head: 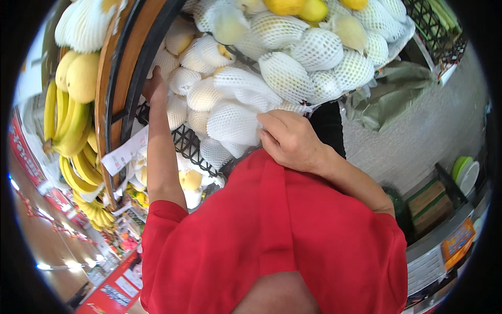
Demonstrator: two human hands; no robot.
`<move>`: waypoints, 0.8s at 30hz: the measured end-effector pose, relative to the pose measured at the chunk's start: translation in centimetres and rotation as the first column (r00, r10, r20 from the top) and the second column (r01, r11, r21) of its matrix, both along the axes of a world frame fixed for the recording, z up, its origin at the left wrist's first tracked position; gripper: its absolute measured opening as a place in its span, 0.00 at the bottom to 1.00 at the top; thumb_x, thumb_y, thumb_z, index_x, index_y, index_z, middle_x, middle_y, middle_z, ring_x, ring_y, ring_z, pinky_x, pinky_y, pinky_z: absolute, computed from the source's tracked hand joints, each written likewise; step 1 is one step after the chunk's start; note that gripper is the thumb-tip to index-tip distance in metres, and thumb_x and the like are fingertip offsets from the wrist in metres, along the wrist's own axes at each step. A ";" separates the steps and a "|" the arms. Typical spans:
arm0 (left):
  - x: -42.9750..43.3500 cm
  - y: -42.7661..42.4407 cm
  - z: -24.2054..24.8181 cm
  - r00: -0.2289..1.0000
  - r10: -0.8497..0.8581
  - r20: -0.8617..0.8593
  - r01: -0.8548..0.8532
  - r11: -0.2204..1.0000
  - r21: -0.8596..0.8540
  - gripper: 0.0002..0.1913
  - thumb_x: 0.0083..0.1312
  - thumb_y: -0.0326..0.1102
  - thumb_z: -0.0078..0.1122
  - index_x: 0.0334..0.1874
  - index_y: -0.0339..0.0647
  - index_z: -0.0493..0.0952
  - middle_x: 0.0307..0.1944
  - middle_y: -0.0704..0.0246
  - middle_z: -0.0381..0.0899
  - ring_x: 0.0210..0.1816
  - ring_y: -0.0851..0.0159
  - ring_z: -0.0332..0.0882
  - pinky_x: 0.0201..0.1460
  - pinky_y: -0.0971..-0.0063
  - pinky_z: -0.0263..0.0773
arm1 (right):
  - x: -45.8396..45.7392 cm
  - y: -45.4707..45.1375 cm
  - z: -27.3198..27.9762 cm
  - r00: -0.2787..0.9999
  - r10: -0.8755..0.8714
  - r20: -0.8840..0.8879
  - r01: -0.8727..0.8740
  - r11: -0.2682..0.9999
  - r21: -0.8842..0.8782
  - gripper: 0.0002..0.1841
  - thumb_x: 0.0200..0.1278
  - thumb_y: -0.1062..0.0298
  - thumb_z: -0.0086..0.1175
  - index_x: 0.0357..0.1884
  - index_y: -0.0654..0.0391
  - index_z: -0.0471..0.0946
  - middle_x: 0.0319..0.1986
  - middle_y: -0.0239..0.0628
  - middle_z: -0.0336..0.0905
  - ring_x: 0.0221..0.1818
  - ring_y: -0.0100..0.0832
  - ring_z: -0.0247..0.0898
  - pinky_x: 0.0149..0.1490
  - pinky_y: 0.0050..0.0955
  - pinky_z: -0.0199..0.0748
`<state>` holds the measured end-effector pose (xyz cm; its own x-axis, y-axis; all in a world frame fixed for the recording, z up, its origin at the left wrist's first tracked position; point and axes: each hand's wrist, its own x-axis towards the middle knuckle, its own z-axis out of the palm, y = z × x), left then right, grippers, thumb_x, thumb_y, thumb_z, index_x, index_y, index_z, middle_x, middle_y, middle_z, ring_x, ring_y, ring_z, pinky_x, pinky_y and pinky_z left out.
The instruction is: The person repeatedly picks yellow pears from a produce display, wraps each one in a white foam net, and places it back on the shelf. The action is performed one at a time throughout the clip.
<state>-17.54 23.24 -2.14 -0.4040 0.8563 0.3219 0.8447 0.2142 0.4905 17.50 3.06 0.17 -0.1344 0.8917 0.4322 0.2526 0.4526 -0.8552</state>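
Many round fruits in white foam net sleeves [204, 94] fill a black plastic crate [190, 145] in front of me. More sleeved fruits [288, 74] are heaped to the right, with a few bare yellow fruits [285, 4] on top. My right hand [292, 139] has its fingers curled at the edge of a white foam net sleeve [233, 123]; whether they grip it is unclear. My left hand [155, 88] reaches down between the crate's fruits and a curved wooden shelf edge with black trim [113, 78]. Its fingers are partly hidden, and no held thing shows.
Bananas [74, 129] and pale yellow fruits [82, 76] lie beyond the shelf edge at left. A paper tag [125, 151] sticks out near my left forearm. A dark green plastic sheet [392, 94] hangs at right above the grey floor. Cardboard boxes [427, 204] stand lower right.
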 end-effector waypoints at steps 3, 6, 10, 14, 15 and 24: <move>3.8 2.0 0.5 0.978 -0.173 -0.119 0.187 0.975 0.117 0.35 0.58 0.41 0.64 0.59 0.18 0.64 0.61 0.46 0.67 0.62 0.52 0.67 0.65 0.70 0.60 | 0.9 -0.7 -0.8 1.000 -0.022 -0.011 0.021 0.999 -0.050 0.09 0.49 0.76 0.57 0.32 0.63 0.71 0.23 0.43 0.70 0.26 0.43 0.70 0.32 0.37 0.70; 6.2 4.8 1.7 0.965 -0.183 -0.186 0.196 0.979 0.050 0.38 0.57 0.44 0.65 0.62 0.22 0.63 0.63 0.48 0.66 0.63 0.51 0.66 0.65 0.68 0.60 | 1.9 -1.3 -1.6 0.998 -0.064 -0.021 0.062 0.995 -0.079 0.08 0.50 0.76 0.56 0.33 0.64 0.71 0.23 0.42 0.70 0.26 0.42 0.70 0.32 0.37 0.70; 0.6 11.1 -0.1 0.974 -0.182 0.138 0.181 0.983 0.017 0.42 0.56 0.47 0.67 0.66 0.27 0.60 0.64 0.51 0.65 0.64 0.52 0.64 0.66 0.62 0.59 | 3.4 -2.0 -2.1 0.998 -0.067 -0.008 0.066 0.988 -0.138 0.08 0.50 0.76 0.56 0.33 0.64 0.71 0.24 0.43 0.70 0.27 0.43 0.71 0.32 0.37 0.71; 4.5 10.5 -0.2 0.983 0.016 -0.184 -0.057 0.975 -0.216 0.43 0.55 0.51 0.67 0.67 0.29 0.61 0.66 0.53 0.64 0.63 0.52 0.65 0.64 0.61 0.61 | 4.4 -1.8 -2.1 0.991 -0.134 0.014 0.135 0.980 -0.147 0.09 0.49 0.76 0.56 0.34 0.63 0.71 0.24 0.43 0.71 0.27 0.44 0.71 0.32 0.38 0.70; 5.4 10.4 0.1 0.933 0.071 -0.353 -0.163 0.957 -0.238 0.43 0.54 0.52 0.67 0.67 0.30 0.61 0.66 0.53 0.64 0.63 0.51 0.66 0.64 0.61 0.62 | 4.7 -1.6 -2.0 0.990 -0.139 0.024 0.141 0.980 -0.139 0.09 0.49 0.76 0.56 0.34 0.63 0.71 0.24 0.44 0.71 0.27 0.45 0.71 0.32 0.38 0.70; 3.0 12.5 -1.3 0.923 0.081 -0.376 -0.196 0.940 -0.279 0.39 0.56 0.50 0.64 0.65 0.32 0.63 0.64 0.55 0.66 0.62 0.52 0.67 0.64 0.60 0.62 | 4.8 -0.5 -1.0 0.994 -0.062 0.085 0.076 0.982 -0.175 0.09 0.50 0.75 0.56 0.34 0.63 0.71 0.25 0.44 0.72 0.27 0.46 0.72 0.32 0.39 0.72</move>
